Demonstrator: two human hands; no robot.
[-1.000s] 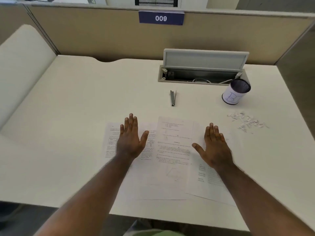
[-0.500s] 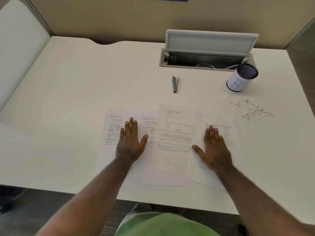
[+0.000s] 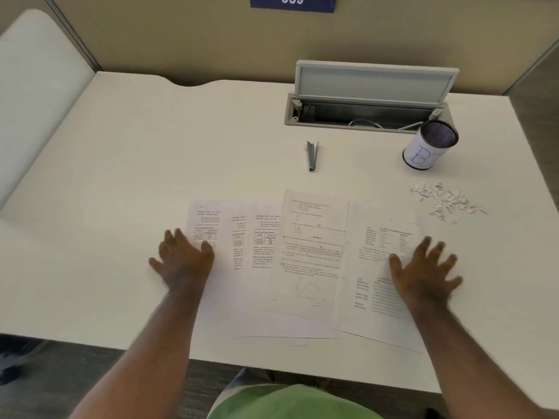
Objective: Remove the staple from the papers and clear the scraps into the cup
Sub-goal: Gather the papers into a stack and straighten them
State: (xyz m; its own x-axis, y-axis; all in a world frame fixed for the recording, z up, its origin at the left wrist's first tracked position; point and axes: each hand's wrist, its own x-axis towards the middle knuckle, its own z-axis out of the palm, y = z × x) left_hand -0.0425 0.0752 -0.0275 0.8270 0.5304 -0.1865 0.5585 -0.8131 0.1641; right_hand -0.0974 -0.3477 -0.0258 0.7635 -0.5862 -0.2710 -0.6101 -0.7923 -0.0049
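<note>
Several printed papers lie fanned out on the white desk near its front edge. My left hand rests flat, fingers spread, at the left edge of the sheets. My right hand lies flat with fingers apart on the rightmost sheet. A grey metal staple remover lies beyond the papers, untouched. A mesh cup wrapped in white paper marked in blue stands at the back right. A pile of white paper scraps lies in front of the cup. No staple is visible.
An open cable box with a raised grey lid is set into the desk behind the cup. A tan partition with a blue 009 sign bounds the back. A white panel stands at the left.
Both hands slid outward across the papers, the left to the left and the right to the right, with fingers spreading. The camera view shifted slightly.
</note>
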